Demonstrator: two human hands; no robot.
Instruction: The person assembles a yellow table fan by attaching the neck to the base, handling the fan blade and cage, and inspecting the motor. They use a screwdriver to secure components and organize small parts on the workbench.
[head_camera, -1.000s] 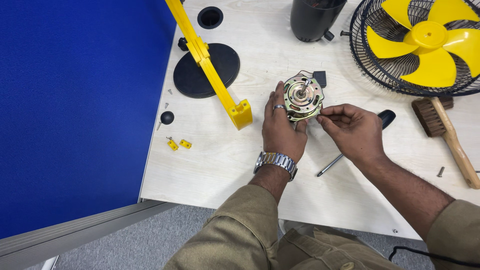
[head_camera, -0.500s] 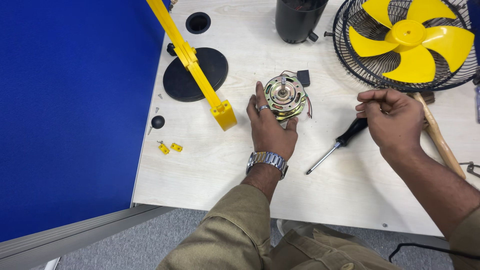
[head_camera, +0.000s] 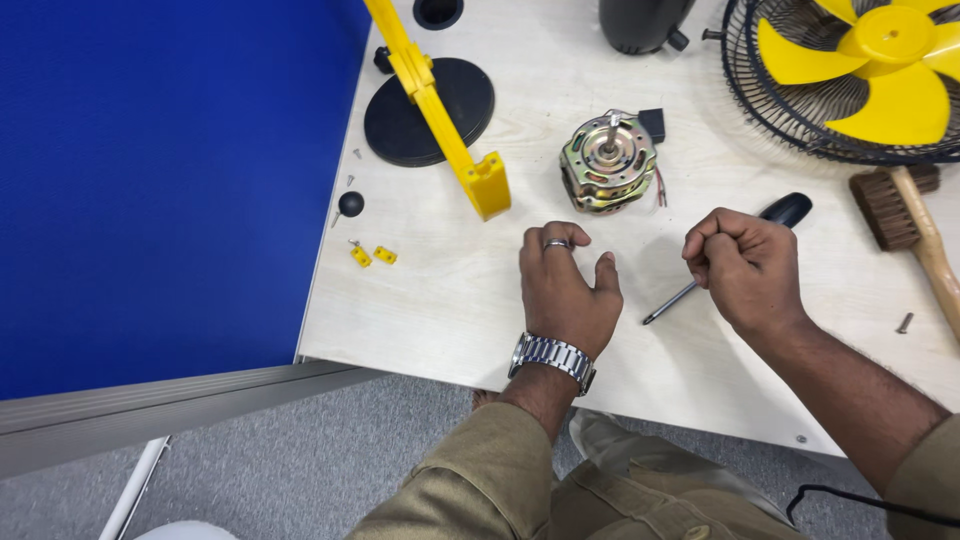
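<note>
My left hand (head_camera: 565, 292) rests on the pale table (head_camera: 450, 300), fingers curled in a loose fist with nothing in it, a ring and a metal watch on it. It lies a little nearer me than the round metal motor (head_camera: 608, 162), which stands alone with its shaft up and does not touch the hand. My right hand (head_camera: 745, 265) is closed over the middle of a black-handled screwdriver (head_camera: 786, 209). The handle sticks out behind the hand and the shaft tip points toward my left hand.
A yellow arm (head_camera: 440, 110) on a black round base (head_camera: 425, 120) lies at the left. Beyond the motor are a caged fan with yellow blades (head_camera: 860, 70), a wooden brush (head_camera: 915, 225) and a black cylinder (head_camera: 640, 25). Small yellow clips (head_camera: 372, 255), screws and a black knob (head_camera: 350, 203) sit by the left edge, next to a blue panel (head_camera: 160, 180).
My left hand has let go of the motor and drawn back toward me. My right hand has come down from the air onto the screwdriver.
</note>
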